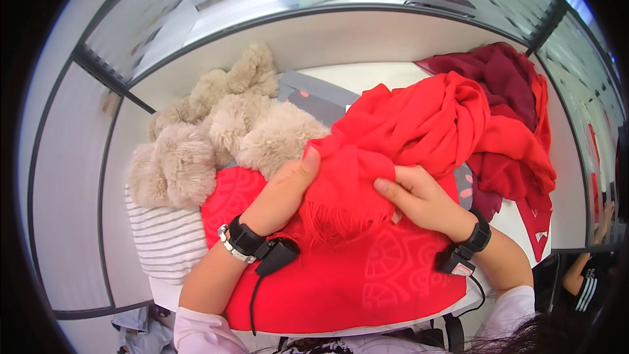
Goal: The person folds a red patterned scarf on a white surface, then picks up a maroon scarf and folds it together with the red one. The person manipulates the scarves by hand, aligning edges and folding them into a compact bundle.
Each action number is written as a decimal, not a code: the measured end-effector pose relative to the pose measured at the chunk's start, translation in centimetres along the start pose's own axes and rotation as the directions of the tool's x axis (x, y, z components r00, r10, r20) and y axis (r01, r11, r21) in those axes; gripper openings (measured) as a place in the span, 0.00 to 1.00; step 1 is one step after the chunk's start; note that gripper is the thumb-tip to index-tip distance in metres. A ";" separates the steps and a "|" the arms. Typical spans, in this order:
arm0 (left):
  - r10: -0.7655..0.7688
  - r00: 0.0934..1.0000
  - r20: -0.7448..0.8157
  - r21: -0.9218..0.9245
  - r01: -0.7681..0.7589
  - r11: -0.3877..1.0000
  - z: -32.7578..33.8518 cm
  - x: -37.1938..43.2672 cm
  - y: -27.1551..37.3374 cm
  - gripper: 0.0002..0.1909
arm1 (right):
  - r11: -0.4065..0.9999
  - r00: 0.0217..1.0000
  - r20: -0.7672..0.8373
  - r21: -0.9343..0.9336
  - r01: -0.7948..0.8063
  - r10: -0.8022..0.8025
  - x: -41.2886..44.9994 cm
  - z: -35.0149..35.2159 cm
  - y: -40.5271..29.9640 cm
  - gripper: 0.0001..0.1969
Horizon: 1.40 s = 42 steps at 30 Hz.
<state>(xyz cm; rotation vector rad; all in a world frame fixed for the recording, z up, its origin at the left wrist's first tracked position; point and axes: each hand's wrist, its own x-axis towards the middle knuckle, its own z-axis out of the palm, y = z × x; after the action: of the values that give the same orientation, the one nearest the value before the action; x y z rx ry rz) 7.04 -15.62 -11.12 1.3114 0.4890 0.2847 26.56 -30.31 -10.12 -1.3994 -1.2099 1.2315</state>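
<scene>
A bright red fringed scarf (417, 118) lies bunched in front of me, its near end lifted in both hands. My left hand (290, 184) pinches the scarf's left edge, thumb on top. On the other edge, my right hand (420, 196) grips the cloth between thumb and fingers. The fringe (339, 219) hangs between my wrists. Beneath it spreads a red cloth (319, 295) with a paler curved pattern. Each wrist wears a black strap with a small cabled device.
Beige fluffy fur pieces (270, 132) lie at the left, beside a white striped textile (167, 236). A dark maroon scarf (506, 83) is heaped at the back right. Partition panels (363, 39) enclose the table. At the far right, a person's arm (575, 275) shows.
</scene>
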 end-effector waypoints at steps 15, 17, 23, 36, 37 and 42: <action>0.216 0.967 -0.134 -0.659 -0.250 0.710 -3.8 -9.6 4.4 0.23 | 0.727 0.800 -0.597 0.524 0.444 -0.058 -9.4 -3.9 -5.7 0.13; 0.523 0.780 -0.345 0.153 -0.503 0.851 -4.6 -10.2 4.8 0.21 | 0.674 0.777 -0.629 0.557 0.486 -0.041 -9.5 -5.3 -6.0 0.14; 0.297 0.898 -0.326 -0.427 -0.420 0.801 -7.9 -9.5 5.8 0.19 | 0.764 0.834 -0.545 0.574 0.295 0.088 -9.1 -9.5 -2.0 0.12; 0.433 0.818 -0.380 -0.442 -0.571 0.692 -10.6 -7.1 5.8 0.23 | 0.653 0.744 -0.656 0.510 0.560 -0.126 -8.1 -13.8 -2.3 0.21; 0.444 0.785 -0.432 -0.398 -0.608 0.687 -10.0 -6.5 5.7 0.24 | 0.654 0.797 -0.575 0.534 0.536 -0.185 -7.7 -14.3 -1.7 0.22; 0.363 0.906 -0.219 -0.404 -0.423 0.811 -10.9 -5.1 3.8 0.30 | 0.829 0.832 -0.537 0.399 0.393 -0.136 -6.7 -16.2 2.8 0.24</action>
<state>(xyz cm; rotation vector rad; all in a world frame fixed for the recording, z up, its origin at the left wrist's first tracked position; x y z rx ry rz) -2.53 -7.85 -8.43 0.9334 0.2319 0.7917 42.75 -37.57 -10.20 -1.0113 -0.6406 0.8250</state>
